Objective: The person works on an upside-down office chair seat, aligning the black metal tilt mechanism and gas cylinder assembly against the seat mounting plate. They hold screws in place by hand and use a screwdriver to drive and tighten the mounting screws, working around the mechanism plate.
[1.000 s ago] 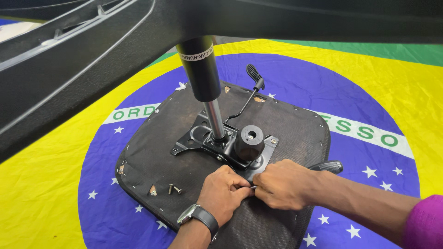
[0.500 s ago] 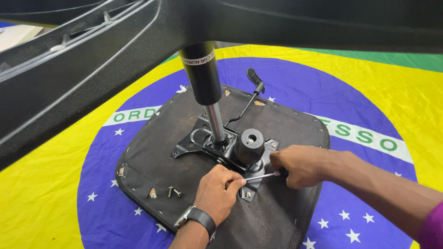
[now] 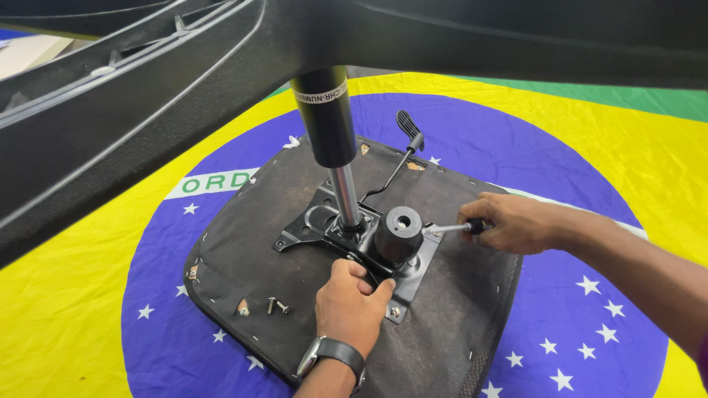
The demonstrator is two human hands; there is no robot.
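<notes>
**Hands at the mounting plate of an upturned chair seat**

The left hand (image 3: 352, 301), with a watch on its wrist, lies closed on the near edge of the black metal mounting plate (image 3: 318, 221) and presses it down. The right hand (image 3: 509, 221) is clamped around the dark handle of a slim metal tool (image 3: 445, 230); the tip of the tool points at the black knob (image 3: 399, 233) on the plate. The two hands are apart, one on each side of the knob.

The plate sits in the middle of the seat underside (image 3: 243, 243), which lies face down on a flag cloth (image 3: 88, 309) on the floor. A gas cylinder (image 3: 330, 125) stands upright from the plate, and a lever (image 3: 408, 127) goes out toward the far side. Two loose screws (image 3: 276, 305) lie on the seat, near the left hand.

I judge the step is work on a fastener of the plate; it calls for a steady plate and a straight tool.
</notes>
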